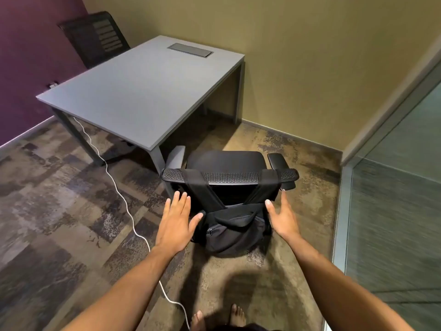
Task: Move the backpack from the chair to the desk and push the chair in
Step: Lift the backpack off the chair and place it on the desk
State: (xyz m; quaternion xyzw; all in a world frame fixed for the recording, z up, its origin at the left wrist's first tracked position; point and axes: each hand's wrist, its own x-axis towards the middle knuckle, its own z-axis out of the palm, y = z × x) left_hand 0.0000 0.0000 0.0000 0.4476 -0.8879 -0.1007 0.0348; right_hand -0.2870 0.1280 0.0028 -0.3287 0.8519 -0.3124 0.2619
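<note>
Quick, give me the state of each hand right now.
Left hand: open, fingers spread, holding nothing, at the backpack's left side.
Right hand: open, holding nothing, at the backpack's right side.

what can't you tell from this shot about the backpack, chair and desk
Head view, the only one:
- Chair base and wheels: hidden behind its backrest and the hanging backpack.
- Left hand, right hand: open beside the backpack; contact unclear.
- Under the desk: hidden by the desktop.
- White cable: ends hidden.

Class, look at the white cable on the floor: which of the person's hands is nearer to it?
Left. The left hand is at the backpack's left side, close to the white cable; the right hand is beyond the backpack.
</note>
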